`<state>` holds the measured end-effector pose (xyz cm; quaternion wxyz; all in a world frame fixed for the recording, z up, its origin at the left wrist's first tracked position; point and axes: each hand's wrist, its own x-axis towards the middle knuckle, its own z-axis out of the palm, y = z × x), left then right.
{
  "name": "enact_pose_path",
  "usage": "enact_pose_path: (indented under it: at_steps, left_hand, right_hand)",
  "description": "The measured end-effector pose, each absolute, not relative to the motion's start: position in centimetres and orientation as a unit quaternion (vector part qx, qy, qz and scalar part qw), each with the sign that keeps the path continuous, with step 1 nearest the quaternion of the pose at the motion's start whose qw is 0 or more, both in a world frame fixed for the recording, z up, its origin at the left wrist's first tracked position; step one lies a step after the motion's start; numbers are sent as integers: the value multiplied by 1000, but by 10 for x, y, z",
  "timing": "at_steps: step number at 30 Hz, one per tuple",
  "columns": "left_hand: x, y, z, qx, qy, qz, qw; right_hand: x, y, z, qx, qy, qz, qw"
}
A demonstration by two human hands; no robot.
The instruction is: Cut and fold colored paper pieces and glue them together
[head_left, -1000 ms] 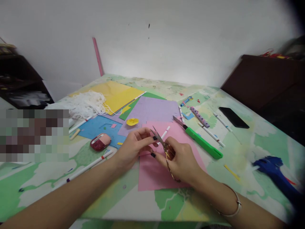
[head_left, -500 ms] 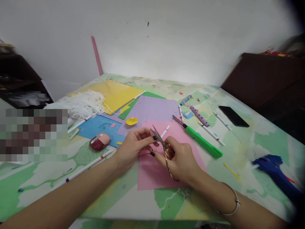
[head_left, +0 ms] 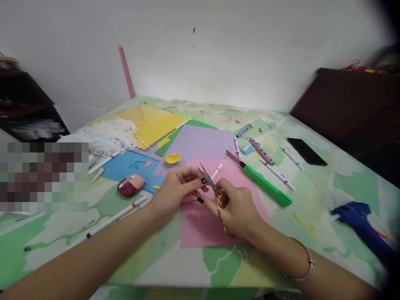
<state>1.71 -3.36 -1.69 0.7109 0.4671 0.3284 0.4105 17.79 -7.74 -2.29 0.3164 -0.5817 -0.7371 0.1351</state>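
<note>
My right hand [head_left: 238, 210] is closed around small gold-handled scissors [head_left: 213, 188], blades slightly apart and pointing up-left. My left hand [head_left: 176, 189] pinches something small against the blades; I cannot make out what it is. Both hands hover over a pink paper sheet [head_left: 203, 225] lying on the table [head_left: 156, 266]. A white pen [head_left: 216, 172] lies on the pink sheet just beyond the scissor tips.
A green utility knife [head_left: 262, 183] lies right of my hands. Purple [head_left: 196, 143], blue [head_left: 128, 164] and yellow [head_left: 150, 121] sheets, white string [head_left: 109, 135], a red-pink case [head_left: 131, 185], pens [head_left: 118, 214], a phone [head_left: 306, 152] and a blue tool [head_left: 362, 229] are scattered around.
</note>
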Motion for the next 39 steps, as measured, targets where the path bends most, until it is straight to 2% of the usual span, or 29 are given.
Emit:
enact_pose_path:
  at_steps: [39]
  left_hand:
    - [17, -34, -13, 463, 331, 410, 713]
  right_hand:
    - [182, -76, -23, -592, -736, 135, 299]
